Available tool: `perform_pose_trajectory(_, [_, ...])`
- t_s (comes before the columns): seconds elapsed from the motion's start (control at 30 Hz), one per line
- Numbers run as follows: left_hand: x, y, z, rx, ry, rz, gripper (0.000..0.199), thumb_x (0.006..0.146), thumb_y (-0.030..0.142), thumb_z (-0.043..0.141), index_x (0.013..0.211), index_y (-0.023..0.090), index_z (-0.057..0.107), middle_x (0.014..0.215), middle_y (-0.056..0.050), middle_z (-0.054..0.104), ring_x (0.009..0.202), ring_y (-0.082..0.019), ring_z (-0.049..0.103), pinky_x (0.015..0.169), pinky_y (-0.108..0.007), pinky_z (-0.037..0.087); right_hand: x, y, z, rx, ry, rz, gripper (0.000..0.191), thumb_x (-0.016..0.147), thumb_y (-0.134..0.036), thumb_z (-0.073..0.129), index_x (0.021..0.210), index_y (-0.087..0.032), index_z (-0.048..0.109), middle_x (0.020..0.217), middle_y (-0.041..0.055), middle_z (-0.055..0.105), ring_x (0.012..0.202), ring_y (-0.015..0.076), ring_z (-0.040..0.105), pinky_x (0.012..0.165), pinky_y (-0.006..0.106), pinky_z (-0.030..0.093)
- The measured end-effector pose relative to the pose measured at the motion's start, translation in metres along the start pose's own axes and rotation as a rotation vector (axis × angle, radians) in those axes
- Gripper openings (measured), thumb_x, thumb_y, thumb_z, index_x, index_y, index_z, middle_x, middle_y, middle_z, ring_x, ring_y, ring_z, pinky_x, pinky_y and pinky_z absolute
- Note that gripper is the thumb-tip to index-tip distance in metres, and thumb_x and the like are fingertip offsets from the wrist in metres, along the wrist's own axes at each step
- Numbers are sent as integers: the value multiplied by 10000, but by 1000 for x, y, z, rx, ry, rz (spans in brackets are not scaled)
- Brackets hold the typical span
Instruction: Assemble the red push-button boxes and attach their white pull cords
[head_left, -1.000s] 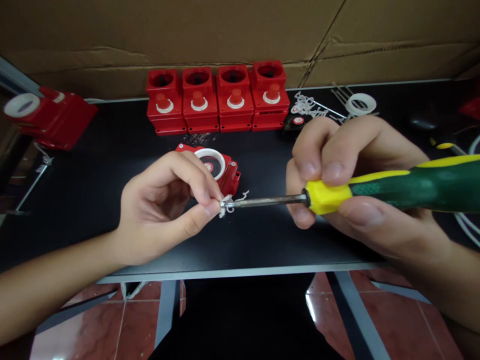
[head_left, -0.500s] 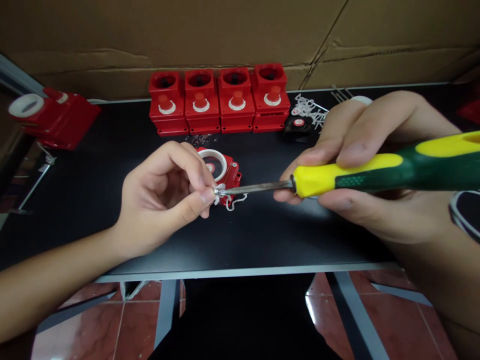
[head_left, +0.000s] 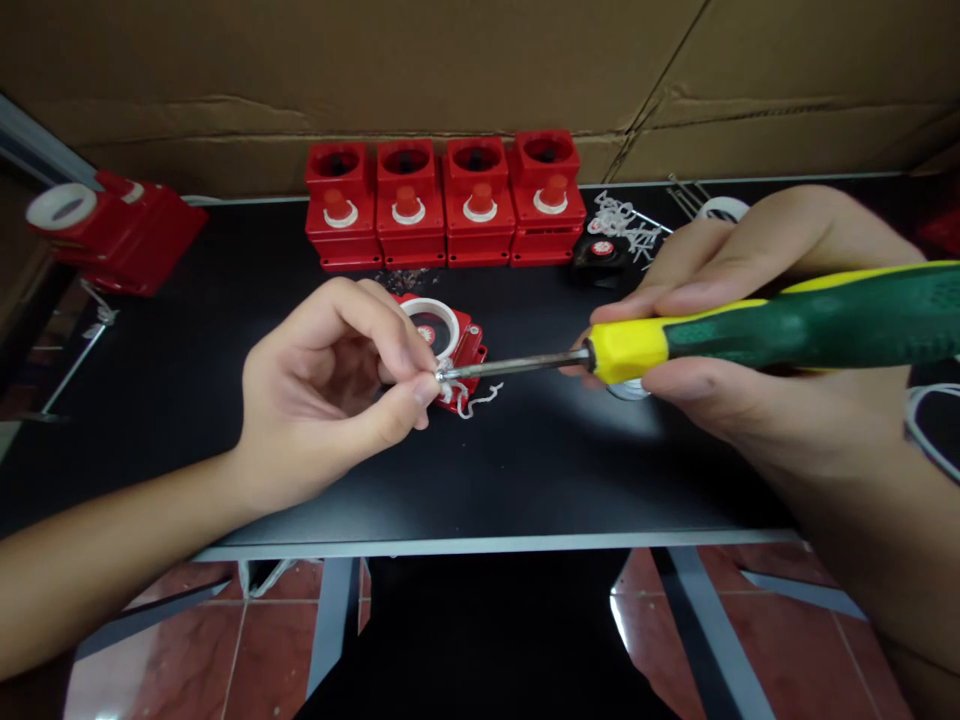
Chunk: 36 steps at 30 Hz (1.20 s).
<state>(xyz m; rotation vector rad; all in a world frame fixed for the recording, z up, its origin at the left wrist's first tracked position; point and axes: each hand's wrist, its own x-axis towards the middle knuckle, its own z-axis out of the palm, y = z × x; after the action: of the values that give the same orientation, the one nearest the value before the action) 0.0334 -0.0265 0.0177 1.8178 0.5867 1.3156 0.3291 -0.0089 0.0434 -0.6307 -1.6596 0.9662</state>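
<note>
Head view, with clock directions taken from the screwdriver's tip. At 3 o'clock, nearest the camera, the right hand [head_left: 757, 290] is wrapped round the green and yellow handle of a screwdriver [head_left: 630, 350], its shaft pointing to 9 o'clock. The left hand [head_left: 330, 400], at 9 o'clock, pinches a small metal piece [head_left: 441, 376] between thumb and forefinger (its far end is hidden by the fingers), and the tip meets this piece. White cord [head_left: 480, 402] trails from the pinch toward 4 o'clock.

Just beyond, at 12 o'clock, a red unit with a white ring [head_left: 469, 345] lies on the black table [head_left: 480, 490], partly covered by the left hand. At 10 o'clock stands a tilted red housing [head_left: 150, 240]; between 1 and 2 o'clock sits a black part with a red and white disc [head_left: 600, 252], near a tangle of pale cord [head_left: 619, 218].

Farther off, from 11 to 1 o'clock, four red boxes [head_left: 480, 215] stand side by side (each bears an orange-red knob in a white collar). Cardboard [head_left: 420, 70] forms the background.
</note>
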Motion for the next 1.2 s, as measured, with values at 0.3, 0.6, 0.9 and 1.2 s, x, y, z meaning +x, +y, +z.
perform_pose_trajectory(0.3, [-4,4,7,117,104,-65,239,966,85,901,942,237,718,910,-55,718,795,-213,762,614,-354,699,-2,9,1,201,-13,214,203,883,-329,1056,951,-317,865,1025,-20,780,653,133,697,518,328,582])
perform_pose_trajectory(0.6, [0,-1,2,79,187,-55,258,967,104,957,956,215,725,937,-3,724,663,-106,710,546,-253,634,13,1,-12,302,-131,447,242,962,-503,967,1055,-285,916,1043,56,889,884,268,879,798,433,759])
perform_pose_trajectory(0.9, [-2,-9,-1,400,164,198,268,907,77,960,1015,253,789,919,-7,782,799,-188,741,647,-337,585,20,-8,-32,-186,-369,404,197,995,-435,952,1094,-274,895,811,3,814,584,133,662,508,296,516])
perform_pose_trajectory(1.2, [7,-22,-25,579,44,303,459,883,294,1029,1276,270,794,1107,-44,868,944,-286,761,769,-465,559,24,9,-41,-173,-485,448,311,1107,-574,804,1190,-295,915,871,33,832,720,167,729,647,317,581])
